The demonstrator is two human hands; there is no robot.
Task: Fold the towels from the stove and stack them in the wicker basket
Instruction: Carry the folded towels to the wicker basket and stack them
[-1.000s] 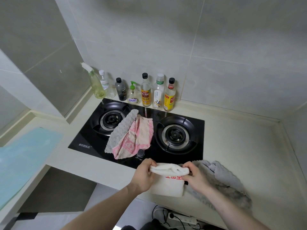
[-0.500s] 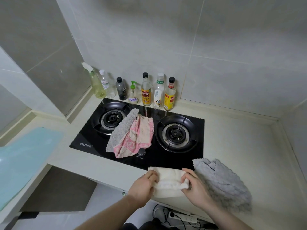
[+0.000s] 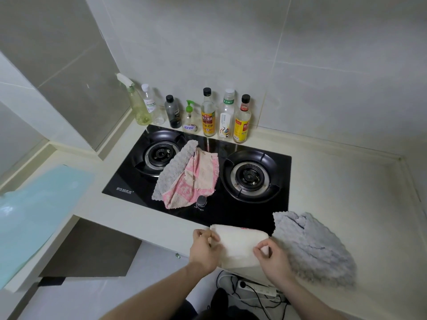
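A folded white towel (image 3: 239, 245) with red print lies on the counter's front edge, just before the black stove (image 3: 231, 204). My left hand (image 3: 204, 249) pinches its left edge and my right hand (image 3: 271, 259) pinches its right edge. A pink towel (image 3: 196, 179) lies crumpled on the stove between the two burners, over a grey towel (image 3: 172, 172). Another grey fluffy towel (image 3: 312, 245) lies spread on the counter to the right of my right hand. No wicker basket is in view.
Several bottles (image 3: 209, 116) stand in a row against the wall behind the stove. A light blue board (image 3: 34, 209) lies on the lower counter at the left. A power strip (image 3: 256, 288) and cables lie on the floor below the counter edge.
The white towel went from hanging between my hands to lying folded on the counter edge. Both hands moved down with it and now pinch its two sides.
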